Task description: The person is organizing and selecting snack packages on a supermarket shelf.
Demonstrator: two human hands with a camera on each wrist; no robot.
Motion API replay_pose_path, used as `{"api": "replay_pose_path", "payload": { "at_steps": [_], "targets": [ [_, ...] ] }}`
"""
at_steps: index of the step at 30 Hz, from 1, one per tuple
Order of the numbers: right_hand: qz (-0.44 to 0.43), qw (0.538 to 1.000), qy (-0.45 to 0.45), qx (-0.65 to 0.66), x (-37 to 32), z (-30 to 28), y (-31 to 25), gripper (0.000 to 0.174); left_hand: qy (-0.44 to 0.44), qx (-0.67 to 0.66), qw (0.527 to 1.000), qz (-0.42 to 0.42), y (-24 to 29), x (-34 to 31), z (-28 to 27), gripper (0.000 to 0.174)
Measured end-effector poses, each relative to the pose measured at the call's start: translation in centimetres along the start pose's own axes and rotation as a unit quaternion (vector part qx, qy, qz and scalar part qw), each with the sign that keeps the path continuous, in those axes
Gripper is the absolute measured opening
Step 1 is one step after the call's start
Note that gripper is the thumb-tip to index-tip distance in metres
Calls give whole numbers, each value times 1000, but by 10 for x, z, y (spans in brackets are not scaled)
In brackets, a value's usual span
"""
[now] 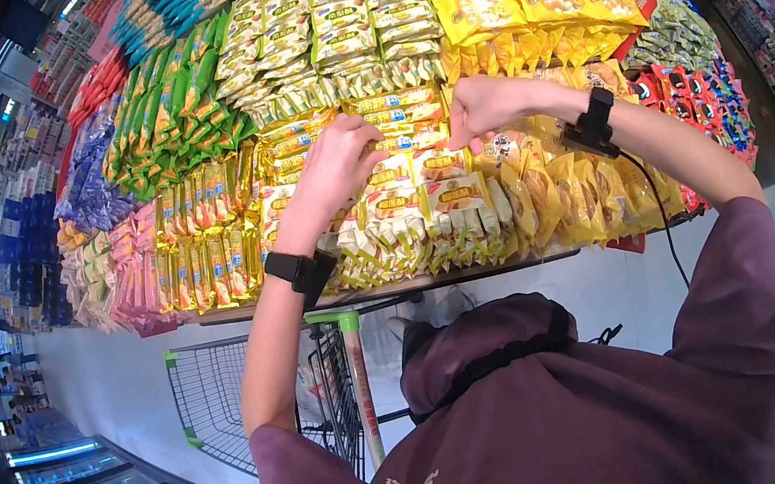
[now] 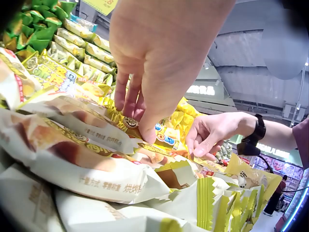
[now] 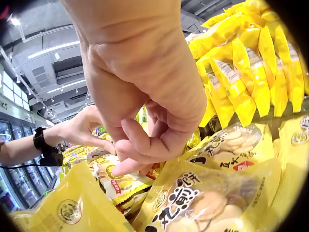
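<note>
In the head view the left hand (image 1: 337,174) is over gold and white snack packets (image 1: 392,206). Its thumb and bent fingers pinch the edge of a gold packet (image 2: 131,123) with a brown round logo in the left wrist view. To its right, the right hand (image 1: 488,110) bends down at the border between these packets and yellow cookie bags (image 1: 529,206). Curled fingers of the right hand (image 3: 149,121) hold the edge of a white and yellow packet (image 3: 120,182) in the right wrist view; the palm side hides part of the grip.
Green packets (image 1: 172,104), pale green packets (image 1: 338,14) and large yellow bags (image 1: 483,12) are stacked behind. Pink packets (image 1: 136,269) lie at the left. A shopping cart (image 1: 220,397) with a green-ended handle stands below the display's front edge. Freezers line the lower left.
</note>
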State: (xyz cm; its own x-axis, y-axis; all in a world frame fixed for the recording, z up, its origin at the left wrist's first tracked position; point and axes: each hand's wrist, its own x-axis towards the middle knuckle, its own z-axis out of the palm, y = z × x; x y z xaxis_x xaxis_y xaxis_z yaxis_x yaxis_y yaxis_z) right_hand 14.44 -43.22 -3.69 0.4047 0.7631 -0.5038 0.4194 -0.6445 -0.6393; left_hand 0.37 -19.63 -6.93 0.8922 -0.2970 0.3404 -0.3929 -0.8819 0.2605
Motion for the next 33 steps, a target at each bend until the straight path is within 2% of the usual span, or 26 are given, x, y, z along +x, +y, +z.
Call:
{"api": "replay_pose_path", "payload": {
  "at_steps": [3,6,13,16,19,20,22,27,33],
  "targets": [
    [6,994,-25,102,11,3,10,22,-8,-1,1000,-12,2,1,-2,26],
    [12,991,-19,129,14,4,12,20,-11,-2,1000,-14,1,1,-1,25],
    [9,996,-18,82,15,-1,7,16,-18,25,999,14,6,2,-5,23],
    [9,997,-22,70,14,-2,6,19,-16,25,999,13,3,1,-2,23],
    [15,999,5,-35,6,-5,-2,18,-12,17,1000,9,0,-1,-1,23],
    [-59,989,74,-113,5,-3,-2,18,-9,15,1000,7,1,-2,0,23],
    [-201,921,210,-261,1,1,-3,17,-6,21,1000,5,1,-3,-1,23],
    [-311,874,195,-320,-2,25,-24,29,-37,29,999,-6,5,4,-5,23],
    [-325,882,149,-307,19,24,-12,28,13,23,1000,14,4,-1,1,15]
  ]
}}
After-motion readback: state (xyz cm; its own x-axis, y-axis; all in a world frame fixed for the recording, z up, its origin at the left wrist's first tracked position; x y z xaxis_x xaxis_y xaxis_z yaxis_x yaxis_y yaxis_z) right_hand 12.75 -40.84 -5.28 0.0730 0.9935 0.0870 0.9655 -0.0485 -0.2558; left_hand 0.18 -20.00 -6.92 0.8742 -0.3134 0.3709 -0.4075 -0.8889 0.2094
